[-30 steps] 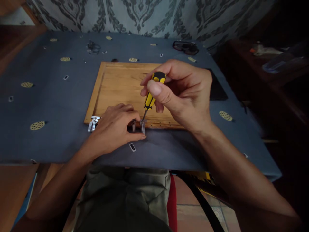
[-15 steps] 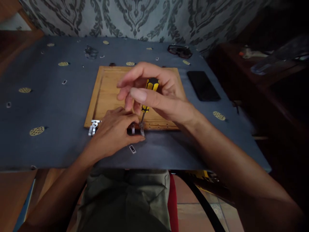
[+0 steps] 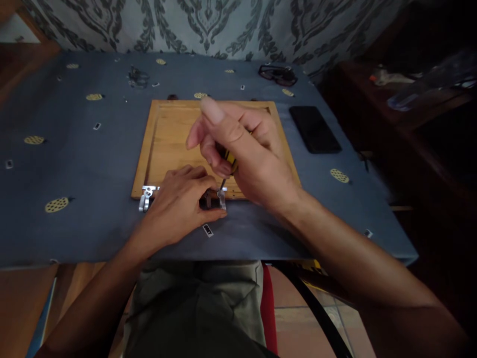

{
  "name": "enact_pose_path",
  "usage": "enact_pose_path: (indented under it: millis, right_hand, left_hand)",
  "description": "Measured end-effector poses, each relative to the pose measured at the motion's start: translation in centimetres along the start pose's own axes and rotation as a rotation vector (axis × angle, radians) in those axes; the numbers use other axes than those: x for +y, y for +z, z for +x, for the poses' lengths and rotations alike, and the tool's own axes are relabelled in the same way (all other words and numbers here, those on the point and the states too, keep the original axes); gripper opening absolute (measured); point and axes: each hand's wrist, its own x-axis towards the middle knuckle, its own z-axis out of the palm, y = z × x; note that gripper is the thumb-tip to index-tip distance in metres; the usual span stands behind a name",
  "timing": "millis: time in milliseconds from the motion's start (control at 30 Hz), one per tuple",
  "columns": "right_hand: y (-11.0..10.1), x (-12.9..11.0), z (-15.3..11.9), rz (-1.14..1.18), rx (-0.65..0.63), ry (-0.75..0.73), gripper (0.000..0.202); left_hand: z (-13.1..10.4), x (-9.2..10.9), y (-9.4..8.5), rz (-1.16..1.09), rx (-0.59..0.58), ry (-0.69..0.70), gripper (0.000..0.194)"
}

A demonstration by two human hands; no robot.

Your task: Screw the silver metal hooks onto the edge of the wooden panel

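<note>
My right hand (image 3: pixel 257 154) is closed around the yellow and black handle of a screwdriver (image 3: pixel 230 158), its thumb raised and index finger loose. The thin shaft slants down to a silver metal bracket (image 3: pixel 222 196) at the near edge of a wooden panel (image 3: pixel 179 129); the tip's seat is too small to make out. Over that edge lies my left hand (image 3: pixel 182 199), thumb and forefinger bent around the bracket. A dark piece shows between those fingers. Left of this hand, a second silver bracket (image 3: pixel 146 198) sits at the panel's corner. My left hand hides the stretch between the brackets.
On the blue patterned tablecloth (image 3: pixel 89 199), a black phone (image 3: pixel 315 129) lies right of the panel. Dark glasses (image 3: pixel 278 74) rest at the back right, and small metal parts (image 3: pixel 137 77) at the back left. A dark wooden surface with clutter stands at the right.
My right hand has turned and its fingers have closed further over the screwdriver handle, with the thumb now pointing up. My left hand stays at the bracket.
</note>
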Motion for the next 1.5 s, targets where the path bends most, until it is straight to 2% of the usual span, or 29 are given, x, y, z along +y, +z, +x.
enact_pose_path:
  millis: [100,200,300,467,567,667,900,1000,1100,1167,1233,1300,1400,1500]
  right_hand:
    - [0.4,0.5,0.0,0.105,0.094,-0.011,0.043]
    - [0.2,0.6,0.1,0.135,0.054,0.045,0.049]
    - [-0.3,0.4,0.4,0.134,-0.066,0.055,0.048]
    - [-1.3,-0.1,1.0,0.065,-0.351,0.106,0.043]
    - [-1.6,-0.1,1.3,0.053,-0.415,0.121,0.043]
    - [-1.4,0.3,1.3,0.077,-0.358,0.063,0.044]
    - [-0.1,0.6,0.2,0.08,-0.1,0.025,0.05]
    - [0.1,0.9,-0.1,0.107,-0.099,-0.024,0.049]
    - [-0.2,0.6,0.0,0.088,-0.17,-0.035,0.047]
    - [-0.5,-0.2,0.1,0.065,-0.22,-0.021,0.05]
    - [-0.8,-1.4,0.2,0.031,-0.197,-0.025,0.055]
    - [-1.0,-2.5,0.2,0.008,-0.064,-0.052,0.057]
    - [-1.2,-2.9,0.1,0.122,0.141,-0.112,0.055]
    - [-1.4,-1.6,-0.3,0.275,0.174,-0.091,0.038]
  left_hand:
    - [0.0,0.0,0.0,-0.001,-0.007,-0.003,0.023]
    - [0.0,0.0,0.0,-0.007,0.003,0.007,0.024]
    - [0.0,-0.1,0.0,-0.016,0.015,0.005,0.026]
    - [-0.1,-0.1,-0.1,-0.056,-0.007,-0.039,0.029]
    - [-0.1,0.0,-0.1,-0.09,-0.027,-0.061,0.028]
    - [0.0,0.1,-0.1,-0.063,-0.029,-0.061,0.027]
    - [0.1,0.1,-0.2,-0.024,-0.011,-0.018,0.03]
    - [0.1,0.1,-0.3,-0.054,-0.024,-0.03,0.029]
    - [0.0,0.1,-0.2,-0.056,-0.018,-0.05,0.029]
    - [0.0,0.0,-0.1,-0.04,-0.009,-0.053,0.03]
    - [0.0,0.0,-0.1,-0.016,-0.003,-0.035,0.028]
    - [0.0,0.0,-0.1,0.0,-0.001,-0.01,0.027]
    - [0.1,0.0,-0.2,0.016,-0.008,-0.004,0.026]
    - [0.1,-0.1,-0.2,0.027,-0.021,-0.004,0.027]
